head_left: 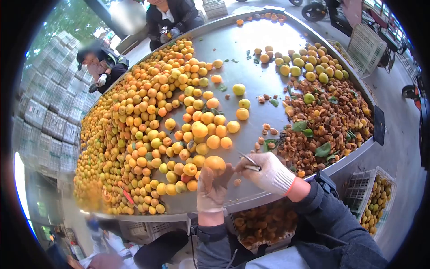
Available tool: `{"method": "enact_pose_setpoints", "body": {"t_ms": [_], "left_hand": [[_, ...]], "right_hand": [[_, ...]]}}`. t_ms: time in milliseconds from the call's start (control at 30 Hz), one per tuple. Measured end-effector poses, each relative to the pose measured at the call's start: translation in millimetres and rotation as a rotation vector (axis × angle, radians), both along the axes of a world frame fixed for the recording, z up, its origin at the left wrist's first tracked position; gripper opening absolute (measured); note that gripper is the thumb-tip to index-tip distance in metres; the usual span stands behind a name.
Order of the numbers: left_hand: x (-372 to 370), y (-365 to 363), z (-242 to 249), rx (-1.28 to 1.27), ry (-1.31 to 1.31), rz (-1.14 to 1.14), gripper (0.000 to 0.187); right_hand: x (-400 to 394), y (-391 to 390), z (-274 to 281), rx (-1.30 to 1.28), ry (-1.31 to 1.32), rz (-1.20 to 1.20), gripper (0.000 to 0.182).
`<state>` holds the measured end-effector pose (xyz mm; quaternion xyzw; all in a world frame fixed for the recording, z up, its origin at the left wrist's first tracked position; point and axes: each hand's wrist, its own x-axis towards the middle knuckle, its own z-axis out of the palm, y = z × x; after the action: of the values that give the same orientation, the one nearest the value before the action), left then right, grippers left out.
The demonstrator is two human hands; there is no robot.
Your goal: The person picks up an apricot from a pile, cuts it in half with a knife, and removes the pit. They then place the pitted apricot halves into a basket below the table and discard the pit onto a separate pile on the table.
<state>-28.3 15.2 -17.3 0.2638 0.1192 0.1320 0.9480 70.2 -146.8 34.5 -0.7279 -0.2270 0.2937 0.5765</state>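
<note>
My left hand (212, 190), in a pale glove, is closed around a large orange apricot (215, 165) near the table's front edge. Just to its right, my right hand (272, 171) in a white knit glove grips a small knife (247, 158), whose thin metal blade points up and left. The blade and the apricot are apart. Beyond my left hand spreads a big heap of whole apricots (148, 134). To the right of my hands lies a mound of brown apricot pits (322, 121) with green leaves among them.
The metal table (251, 121) has a raised rim. Greenish apricots (313, 60) sit at its far right. Below the front edge, a crate holds halved apricots (266, 224); another crate (358, 188) of fruit stands right. Several people work around the table; crates (53, 107) are stacked left.
</note>
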Motion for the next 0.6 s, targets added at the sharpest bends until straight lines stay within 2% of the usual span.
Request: {"method": "enact_pose_setpoints", "body": {"t_ms": [67, 233, 467, 600], "left_hand": [[2, 1, 0, 0.004, -0.021, 0.058, 0.053], [1, -6, 3, 0.036, -0.009, 0.063, 0.059], [1, -16, 14, 0.101, 0.017, 0.048, 0.057], [1, -20, 19, 0.25, 0.089, 0.137, 0.052]], "right_hand": [[-10, 2, -5, -0.015, -0.04, 0.107, 0.015], [-18, 9, -7, -0.016, -0.085, 0.174, 0.017], [-18, 10, -8, -0.076, -0.132, 0.175, 0.017], [-17, 12, -3, -0.171, -0.264, 0.148, 0.015]]}}
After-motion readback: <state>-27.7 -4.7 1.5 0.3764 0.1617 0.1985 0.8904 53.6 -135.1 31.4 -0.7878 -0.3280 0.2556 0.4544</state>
